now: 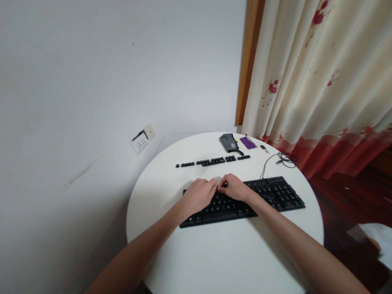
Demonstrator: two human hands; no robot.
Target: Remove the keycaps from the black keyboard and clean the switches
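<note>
A black keyboard (269, 198) lies across a round white table (214, 253). Both my hands rest on its upper left part, close together. My left hand (199, 195) has its fingers curled down onto the top rows. My right hand (234, 187) is bunched in a pinch at the same spot, fingertips meeting those of the left. What the fingertips hold, if anything, is hidden. Behind the keyboard a row of loose black keycaps (212, 161) is laid out on the table.
At the table's far edge lie a dark grey pouch (229, 142), a purple card (248, 142) and a small dark object (263, 148). The keyboard cable (280, 159) coils at the right. A wall socket (142, 139) and a curtain (318, 81) stand behind.
</note>
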